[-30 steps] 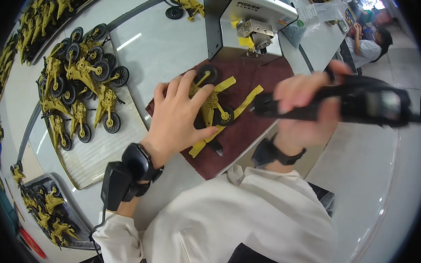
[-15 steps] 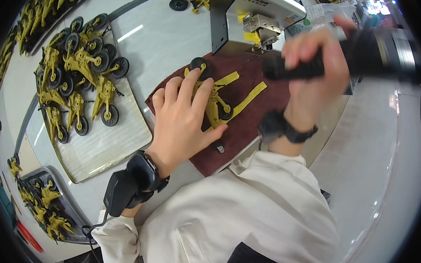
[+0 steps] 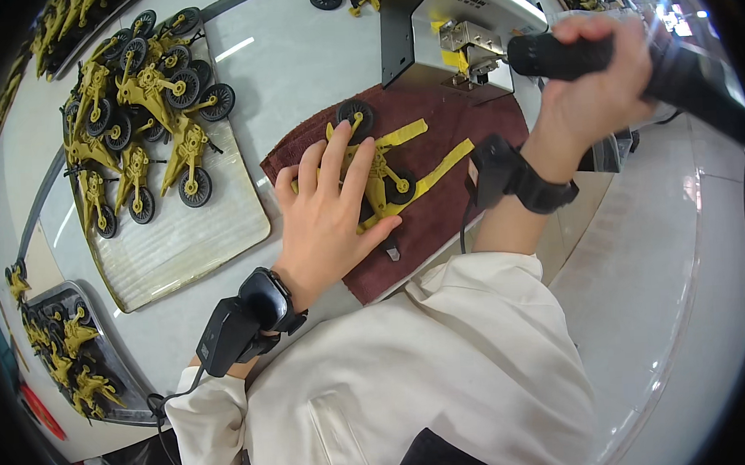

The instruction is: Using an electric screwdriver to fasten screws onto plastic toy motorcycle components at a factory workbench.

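The right hand's (image 3: 600,77) grip is wrapped round a black power driver (image 3: 553,57), its tip at a machine (image 3: 462,9), upper right; the left hand (image 3: 326,222) spreads fingers over a yellow toy bike (image 3: 376,172) mid-frame. Wheels (image 3: 356,120) look fitted — fastening seems unfinished.

Pale table (image 3: 292,68); on it maroon cloth (image 3: 435,212), large cream tray (image 3: 192,246), smaller grey tray (image 3: 111,343), boxy machine (image 3: 430,51).

Yellow toy bike (image 3: 376,186) on maroon cloth (image 3: 476,119), black tool (image 3: 561,57) at machine (image 3: 426,40)
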Tool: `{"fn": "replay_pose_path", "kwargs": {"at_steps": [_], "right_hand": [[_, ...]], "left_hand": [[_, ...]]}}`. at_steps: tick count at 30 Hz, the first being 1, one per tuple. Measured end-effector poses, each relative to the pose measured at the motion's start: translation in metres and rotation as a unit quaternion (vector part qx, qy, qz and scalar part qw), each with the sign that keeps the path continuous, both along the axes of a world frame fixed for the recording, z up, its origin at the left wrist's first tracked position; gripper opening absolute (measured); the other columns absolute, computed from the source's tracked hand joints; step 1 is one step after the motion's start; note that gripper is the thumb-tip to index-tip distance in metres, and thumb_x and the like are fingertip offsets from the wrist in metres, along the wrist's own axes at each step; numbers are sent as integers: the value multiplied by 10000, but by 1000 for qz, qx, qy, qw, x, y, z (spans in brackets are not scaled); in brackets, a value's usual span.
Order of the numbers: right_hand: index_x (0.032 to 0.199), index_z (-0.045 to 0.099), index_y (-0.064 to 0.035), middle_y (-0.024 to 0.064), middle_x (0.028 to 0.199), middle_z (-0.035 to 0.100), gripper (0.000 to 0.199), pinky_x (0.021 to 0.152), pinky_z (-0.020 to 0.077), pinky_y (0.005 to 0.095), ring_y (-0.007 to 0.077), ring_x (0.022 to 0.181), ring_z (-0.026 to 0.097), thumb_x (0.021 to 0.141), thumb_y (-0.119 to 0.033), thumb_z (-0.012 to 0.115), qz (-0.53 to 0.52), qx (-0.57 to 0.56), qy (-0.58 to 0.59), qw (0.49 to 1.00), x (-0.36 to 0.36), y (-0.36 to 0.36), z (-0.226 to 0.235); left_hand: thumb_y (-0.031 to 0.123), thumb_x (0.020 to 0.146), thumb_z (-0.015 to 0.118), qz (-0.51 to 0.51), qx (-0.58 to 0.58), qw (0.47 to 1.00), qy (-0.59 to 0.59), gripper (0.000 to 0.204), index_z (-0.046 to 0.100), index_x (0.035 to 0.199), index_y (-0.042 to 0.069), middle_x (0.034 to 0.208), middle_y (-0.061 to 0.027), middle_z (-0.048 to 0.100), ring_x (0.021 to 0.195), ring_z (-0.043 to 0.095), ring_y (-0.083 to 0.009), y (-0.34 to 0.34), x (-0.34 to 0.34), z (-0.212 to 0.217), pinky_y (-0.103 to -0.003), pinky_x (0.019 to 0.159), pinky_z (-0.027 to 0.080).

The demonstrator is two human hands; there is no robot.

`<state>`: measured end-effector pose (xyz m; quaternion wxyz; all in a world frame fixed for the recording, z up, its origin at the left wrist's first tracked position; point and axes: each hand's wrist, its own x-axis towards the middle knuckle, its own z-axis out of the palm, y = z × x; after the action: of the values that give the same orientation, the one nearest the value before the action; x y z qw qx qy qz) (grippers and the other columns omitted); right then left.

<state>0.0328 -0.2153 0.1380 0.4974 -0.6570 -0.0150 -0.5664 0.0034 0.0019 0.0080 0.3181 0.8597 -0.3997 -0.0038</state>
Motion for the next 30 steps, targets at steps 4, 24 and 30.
{"fn": "replay_pose_path", "kwargs": {"at_steps": [4,24,30], "right_hand": [[1025,476,24,89,589,509,263,479,459,316,186,459,506,798,-35,595,35,39,38,998,9,5,-13],[1287,233,-22,96,699,523,591,529,445,366,202,517,501,857,-233,580,282,67,210,934,-72,89,-65],[1271,271,-39,95,690,520,550,514,442,331,202,517,507,857,-196,597,296,14,209,932,-76,90,-74]], "left_hand": [[384,627,769,-3,-6,1000,1,839,414,1323,77,1384,-137,361,1192,376,-298,-1,-1,-1,-439,911,270],[333,635,742,4,-25,1000,18,817,400,1327,66,1410,-100,345,1192,384,-278,0,1,-9,-460,892,319],[311,599,743,16,-14,1000,-8,821,427,1308,45,1384,-119,376,1153,413,-284,-1,0,-9,-436,874,333]]}}
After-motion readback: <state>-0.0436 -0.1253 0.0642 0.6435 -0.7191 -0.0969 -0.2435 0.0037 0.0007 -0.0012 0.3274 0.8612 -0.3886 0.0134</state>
